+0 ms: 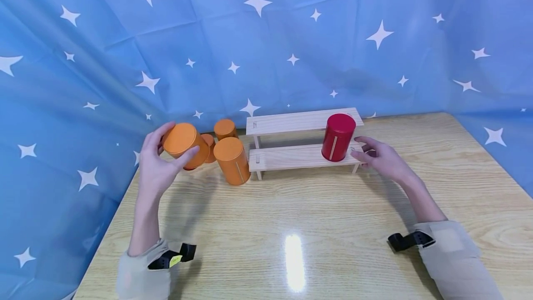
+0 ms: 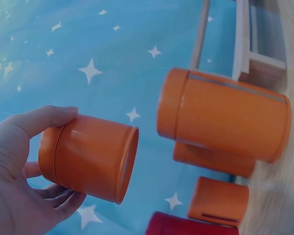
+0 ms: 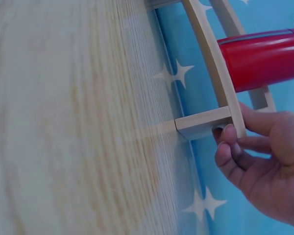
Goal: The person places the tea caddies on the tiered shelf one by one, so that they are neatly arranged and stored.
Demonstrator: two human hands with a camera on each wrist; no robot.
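My left hand holds an orange canister by its lidded end, thumb on one side and fingers on the other. In the left wrist view this canister is tilted and raised beside the others. At the right end of a two-tier wooden rack, my right hand pinches the lower board, its thumb and fingertips around the board's end in the right wrist view. A red canister stands upright on that lower tier, close to the right hand.
Left of the rack stand a tall orange canister, another orange one behind it and a smaller orange one. A second red canister shows partly in the left wrist view. A blue star-patterned curtain hangs behind the wooden table.
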